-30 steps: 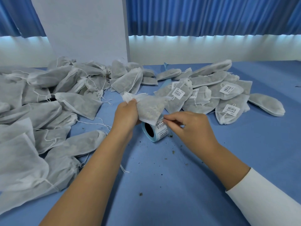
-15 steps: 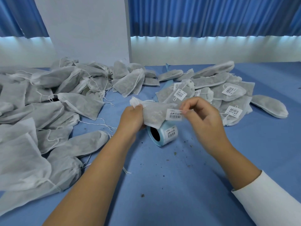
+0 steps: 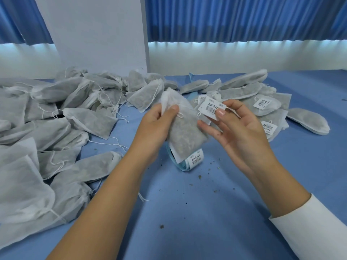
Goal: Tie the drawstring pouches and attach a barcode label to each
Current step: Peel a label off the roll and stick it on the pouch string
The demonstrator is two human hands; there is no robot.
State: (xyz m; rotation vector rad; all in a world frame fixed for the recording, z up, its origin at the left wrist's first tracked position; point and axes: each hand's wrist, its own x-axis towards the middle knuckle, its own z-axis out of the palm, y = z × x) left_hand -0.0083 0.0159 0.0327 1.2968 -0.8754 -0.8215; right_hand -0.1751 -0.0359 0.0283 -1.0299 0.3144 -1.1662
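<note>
Left hand [image 3: 155,126] is gripping a filled pouch [image 3: 185,136] by its neck, over the roll [image 3: 195,160], w/ right hand [image 3: 238,126] pinching a loose label [image 3: 211,107] just beside it; risk: label may be curling onto fingers or landing crooked, soft pouch giving no backing.

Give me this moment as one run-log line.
left hand: grips pouch near neck | right hand: pinches barcode label beside pouch | label roll: on table below pouch | attachment: cannot tell
</note>
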